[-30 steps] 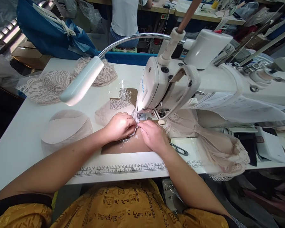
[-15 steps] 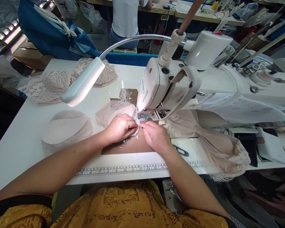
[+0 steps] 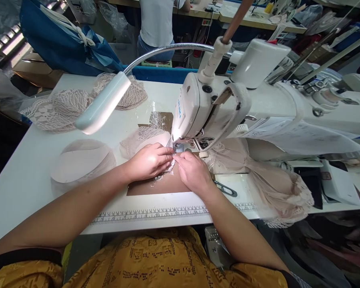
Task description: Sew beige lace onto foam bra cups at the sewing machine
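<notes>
A pale lace bra cup [image 3: 151,138] lies by the needle of the white sewing machine [image 3: 189,110], partly under my left hand. My left hand [image 3: 151,160] is closed with its fingers pressed on the cup's lace edge, just left of the presser foot. From the other side my right hand [image 3: 193,168] pinches the same edge, thumb and forefinger together, and its fingertips meet those of my left hand. The needle tip and the pinched edge are mostly hidden by my fingers. Both hands rest over a brown plate [image 3: 156,188] covered with shiny tape.
A lamp [image 3: 105,102] hangs over the table's left part. Loose mesh cups [image 3: 82,164] and stacks of lace pieces [image 3: 72,106] lie on the left. Sheer lace fabric [image 3: 267,180] trails at right, near thread snips [image 3: 226,189]. A printed ruler [image 3: 156,214] runs along the front edge.
My left hand's fingers have spread forward over the lace edge, covering more of it. My right fingertips have shifted slightly up and left, touching the left ones. The view moved slightly.
</notes>
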`<move>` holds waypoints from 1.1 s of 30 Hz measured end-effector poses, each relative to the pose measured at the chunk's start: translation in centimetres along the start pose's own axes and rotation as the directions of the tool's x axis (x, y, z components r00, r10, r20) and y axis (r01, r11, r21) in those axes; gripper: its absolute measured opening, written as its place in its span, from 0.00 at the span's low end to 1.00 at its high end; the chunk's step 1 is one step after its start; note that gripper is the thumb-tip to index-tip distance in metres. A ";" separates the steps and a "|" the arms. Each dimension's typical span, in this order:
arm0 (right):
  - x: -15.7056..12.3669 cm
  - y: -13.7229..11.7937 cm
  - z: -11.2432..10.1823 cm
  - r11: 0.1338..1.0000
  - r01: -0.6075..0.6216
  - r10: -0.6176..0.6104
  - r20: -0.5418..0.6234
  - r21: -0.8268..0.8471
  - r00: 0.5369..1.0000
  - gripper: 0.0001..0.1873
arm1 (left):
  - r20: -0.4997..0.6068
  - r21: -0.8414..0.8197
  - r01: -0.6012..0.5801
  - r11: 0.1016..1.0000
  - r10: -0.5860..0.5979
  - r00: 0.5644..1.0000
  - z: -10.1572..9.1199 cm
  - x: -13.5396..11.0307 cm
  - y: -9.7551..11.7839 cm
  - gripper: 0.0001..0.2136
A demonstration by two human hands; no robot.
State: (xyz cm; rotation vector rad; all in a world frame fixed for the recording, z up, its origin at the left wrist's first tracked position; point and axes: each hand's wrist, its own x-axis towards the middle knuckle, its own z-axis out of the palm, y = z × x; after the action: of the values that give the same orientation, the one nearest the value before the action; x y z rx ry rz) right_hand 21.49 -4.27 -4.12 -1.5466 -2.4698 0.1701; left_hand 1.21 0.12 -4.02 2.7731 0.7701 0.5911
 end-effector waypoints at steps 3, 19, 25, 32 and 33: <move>-0.1 0.0 -0.1 1.000 -0.001 0.001 -0.003 0.003 1.000 0.22 | -0.003 0.036 0.002 0.999 -0.002 1.000 0.3 0.0 0.1 0.15; 0.1 0.0 0.1 0.994 -0.101 0.099 -0.046 -0.036 0.994 0.20 | 0.001 0.140 0.076 0.987 -0.077 0.997 0.4 0.0 -0.1 0.16; 0.0 0.0 -0.3 1.000 0.004 -0.005 -0.029 -0.028 1.000 0.19 | 0.033 0.066 -0.009 0.998 0.007 0.999 -0.4 -0.3 0.0 0.13; -0.3 -0.2 -0.2 0.996 0.046 -0.047 -0.017 -0.081 0.999 0.19 | 0.022 -0.012 -0.030 0.999 0.030 0.999 -0.5 -0.7 0.0 0.12; -0.4 -0.3 -0.2 0.996 0.043 -0.045 -0.018 -0.084 0.999 0.19 | 0.023 -0.001 -0.026 1.000 0.026 0.999 -0.5 -0.7 0.0 0.12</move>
State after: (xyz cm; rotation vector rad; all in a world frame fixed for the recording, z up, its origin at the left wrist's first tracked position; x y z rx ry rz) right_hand 21.46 -4.75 -3.90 -1.5169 -2.5230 0.0438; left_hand 0.49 -0.22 -3.78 2.7877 0.7302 0.5630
